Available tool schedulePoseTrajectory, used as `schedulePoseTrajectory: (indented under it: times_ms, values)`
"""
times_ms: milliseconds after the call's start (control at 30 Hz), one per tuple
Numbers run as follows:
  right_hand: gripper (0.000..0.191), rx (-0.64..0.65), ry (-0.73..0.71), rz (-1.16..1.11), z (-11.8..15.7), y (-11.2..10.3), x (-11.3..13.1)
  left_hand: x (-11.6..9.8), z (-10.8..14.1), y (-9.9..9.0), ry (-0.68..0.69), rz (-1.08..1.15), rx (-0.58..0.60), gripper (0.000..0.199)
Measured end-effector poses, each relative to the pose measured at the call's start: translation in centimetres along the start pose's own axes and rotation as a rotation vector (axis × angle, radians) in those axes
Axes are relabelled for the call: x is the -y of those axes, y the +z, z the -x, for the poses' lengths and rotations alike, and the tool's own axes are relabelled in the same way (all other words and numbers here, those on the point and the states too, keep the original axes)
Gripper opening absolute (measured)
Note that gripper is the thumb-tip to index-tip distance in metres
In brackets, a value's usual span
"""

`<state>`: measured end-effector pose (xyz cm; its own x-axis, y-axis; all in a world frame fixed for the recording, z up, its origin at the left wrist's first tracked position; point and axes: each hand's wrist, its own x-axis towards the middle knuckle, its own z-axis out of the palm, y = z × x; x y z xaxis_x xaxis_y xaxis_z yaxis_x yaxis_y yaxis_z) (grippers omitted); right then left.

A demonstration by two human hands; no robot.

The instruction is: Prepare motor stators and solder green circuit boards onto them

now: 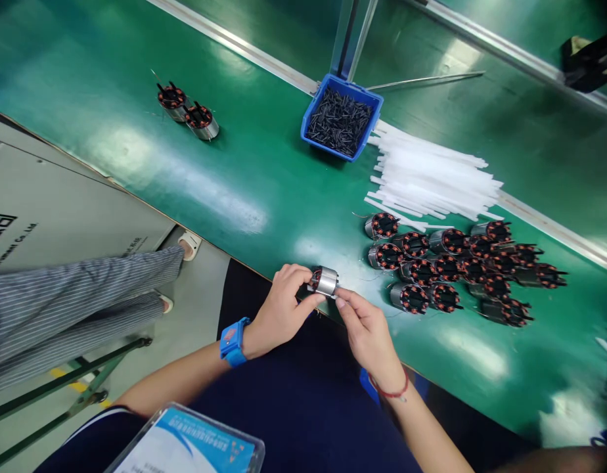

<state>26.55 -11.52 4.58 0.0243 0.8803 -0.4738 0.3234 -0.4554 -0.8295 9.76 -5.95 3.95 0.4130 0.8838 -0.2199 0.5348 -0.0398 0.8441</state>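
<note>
Through my head view, I have the left hand (pixel 280 311) clamped on a wound motor stator (pixel 326 281) at the green workbench's (pixel 264 171) near edge. The right hand's (pixel 371 330) thumb and forefinger meet its other end; I cannot tell what they pinch. More stators (pixel 414 299) stand to the right.

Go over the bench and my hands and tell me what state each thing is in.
Held stator: on its side
Left hand: gripping the stator
Right hand: fingertips at the stator's other end, grip unclear
Blue bin: open, well filled
Black pieces: loose, jumbled
White strips: loosely piled
Stator group: clustered, windings exposed
Wrist strap: worn on left wrist
</note>
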Motion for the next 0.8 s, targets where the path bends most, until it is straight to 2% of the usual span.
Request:
schedulePoseTrajectory:
  times_ms: [133, 233, 267, 300, 400, 433, 467, 533, 667, 733, 800]
  values:
    - [0.037, 0.144, -0.008, 0.134, 0.3, -1.6, 0.5, -0.1, -0.1, -0.3, 0.009, 0.0, 0.037, 0.009]
    - [0.042, 0.267, -0.064, 0.314, 0.0, -4.2, 2.0, 0.0, -0.2, -0.9, 0.034, 0.025, 0.062, 0.009]
    - [0.043, 0.232, -0.098, 0.375, -0.4, -5.4, 2.6, 0.0, -0.3, -1.1, 0.041, 0.028, 0.076, 0.008]
    - [0.042, 0.139, -0.137, 0.442, -1.2, -6.8, 3.1, 0.1, -0.3, -1.3, 0.047, 0.026, 0.093, 0.008]
    - [0.029, -0.3, -0.242, 0.727, -4.8, -11.2, 3.7, 0.3, -0.3, -1.7, 0.058, -0.001, 0.142, 0.004]
    - [0.025, -0.366, -0.271, 0.847, -6.3, -12.6, 3.6, 0.4, -0.2, -1.7, 0.064, -0.009, 0.149, 0.005]
    - [0.023, -0.353, -0.282, 0.948, -7.8, -13.8, 3.4, 0.4, -0.2, -1.6, 0.074, -0.018, 0.15, 0.006]
    - [0.021, -0.246, -0.256, 1.043, -10.8, -15.6, 2.8, 0.6, 0.0, -1.4, 0.098, -0.033, 0.138, 0.007]
    - [0.018, -0.064, -0.166, 1.089, -14.7, -16.2, 2.0, 0.8, 0.2, -1.0, 0.124, -0.052, 0.107, 0.005]
    - [0.014, -0.059, -0.165, 1.088, -15.2, -16.1, 2.1, 0.8, 0.2, -1.0, 0.116, -0.051, 0.104, 0.005]
    - [0.013, -0.151, -0.213, 1.038, -14.6, -16.1, 2.6, 0.7, 0.1, -1.0, 0.097, -0.046, 0.098, 0.007]
